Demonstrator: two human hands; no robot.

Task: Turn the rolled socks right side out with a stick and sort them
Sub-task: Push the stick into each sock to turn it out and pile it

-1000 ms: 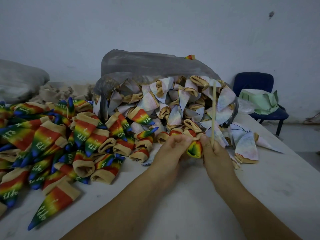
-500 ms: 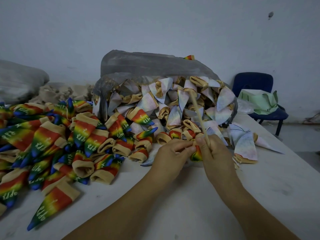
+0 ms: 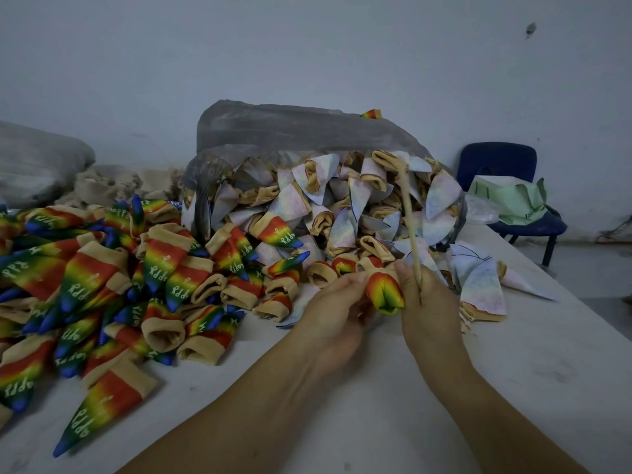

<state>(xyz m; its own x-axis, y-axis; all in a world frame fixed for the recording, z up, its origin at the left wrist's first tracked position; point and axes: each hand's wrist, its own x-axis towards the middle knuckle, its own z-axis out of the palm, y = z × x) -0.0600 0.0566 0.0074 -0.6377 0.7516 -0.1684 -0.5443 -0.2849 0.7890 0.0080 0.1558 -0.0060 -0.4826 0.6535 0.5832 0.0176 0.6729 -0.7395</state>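
My left hand (image 3: 333,307) pinches the tan cuff end of a rainbow sock (image 3: 384,292), whose red-to-green part bulges out between both hands. My right hand (image 3: 425,302) grips a thin wooden stick (image 3: 408,220) that leans up and to the left. Behind the hands lies a heap of pale inside-out socks (image 3: 328,213) spilling from a grey plastic bag (image 3: 290,128). A pile of bright rainbow socks (image 3: 89,278) with white lettering covers the table's left side.
The white table (image 3: 513,371) runs to an edge on the right. A blue chair (image 3: 513,200) with a green bag (image 3: 509,200) stands beyond it. Another grey sack (image 3: 37,162) and beige cloth (image 3: 116,181) lie at the back left. A few pale socks (image 3: 482,289) lie right of my hands.
The stick has tilted from upright to leaning left. More of the sock's rainbow side has come out between my hands.
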